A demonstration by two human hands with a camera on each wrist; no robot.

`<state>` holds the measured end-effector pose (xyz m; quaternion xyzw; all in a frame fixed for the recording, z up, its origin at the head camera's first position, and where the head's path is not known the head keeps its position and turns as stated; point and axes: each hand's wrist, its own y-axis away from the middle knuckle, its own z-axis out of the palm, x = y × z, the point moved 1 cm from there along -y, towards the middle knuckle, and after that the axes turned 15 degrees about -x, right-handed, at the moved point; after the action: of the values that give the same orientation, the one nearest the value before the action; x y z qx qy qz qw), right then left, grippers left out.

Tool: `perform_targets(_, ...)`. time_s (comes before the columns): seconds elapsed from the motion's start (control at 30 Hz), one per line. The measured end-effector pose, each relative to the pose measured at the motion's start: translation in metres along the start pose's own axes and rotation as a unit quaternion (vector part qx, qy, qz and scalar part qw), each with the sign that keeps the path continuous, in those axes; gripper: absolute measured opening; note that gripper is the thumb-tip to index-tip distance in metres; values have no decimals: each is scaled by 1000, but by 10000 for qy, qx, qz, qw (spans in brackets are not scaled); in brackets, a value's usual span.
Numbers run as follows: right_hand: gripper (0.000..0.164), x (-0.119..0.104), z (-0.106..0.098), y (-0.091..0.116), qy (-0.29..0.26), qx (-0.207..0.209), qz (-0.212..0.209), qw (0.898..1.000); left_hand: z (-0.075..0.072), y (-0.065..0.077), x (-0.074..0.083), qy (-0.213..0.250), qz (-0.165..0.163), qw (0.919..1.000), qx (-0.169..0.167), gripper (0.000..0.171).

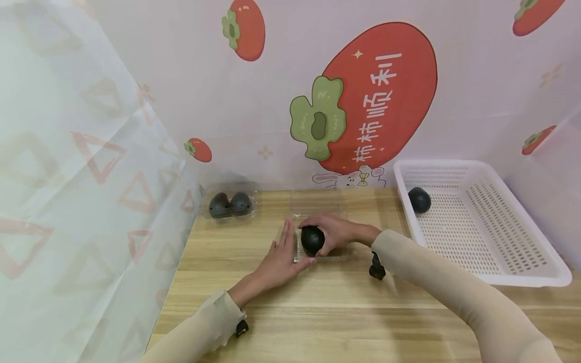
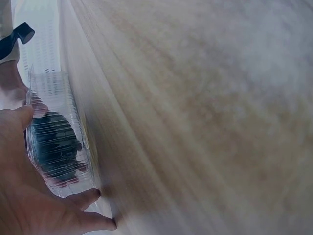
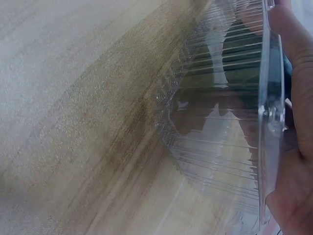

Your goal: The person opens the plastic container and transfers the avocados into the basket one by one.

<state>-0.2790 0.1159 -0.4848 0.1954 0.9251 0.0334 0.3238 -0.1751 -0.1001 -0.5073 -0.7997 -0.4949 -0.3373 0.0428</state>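
Observation:
A clear plastic clamshell box [image 1: 338, 252] lies on the wooden table with its lid [image 1: 317, 201] folded back toward the wall. My right hand [image 1: 333, 233] grips a dark egg-shaped fruit [image 1: 312, 240], like an avocado, inside the left half of the box. My left hand [image 1: 280, 262] rests against the box's left end, fingers straight, thumb along the front edge. Through the ribbed plastic the same fruit [image 2: 55, 142] shows in the left wrist view. The box's right part holds no fruit; its clear wall [image 3: 210, 147] fills much of the right wrist view.
A white perforated basket [image 1: 490, 277] stands on the right, with another dark fruit [image 1: 419, 200] at its left wall. At the back left sits a clear box [image 1: 251, 194] containing two dark fruits [image 1: 240, 202]. Printed sheets cover the back wall and left side.

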Motion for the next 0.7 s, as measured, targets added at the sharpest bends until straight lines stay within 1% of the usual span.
perform_targets(0.27, 85, 0, -1, 2, -323, -15, 127, 9994, 0, 0, 1, -2, -7, 10000, 14, 117)
perform_targets(0.57, 87, -5, -10, 7, -553, 59, 219, 9982, 2, -2, -1, -40, -32, 10000, 22, 116)
perform_targets(0.7, 87, -7, -12, 10, -593, 106, 176, 9980, 2, -1, 0, -6, -18, 10000, 23, 116)
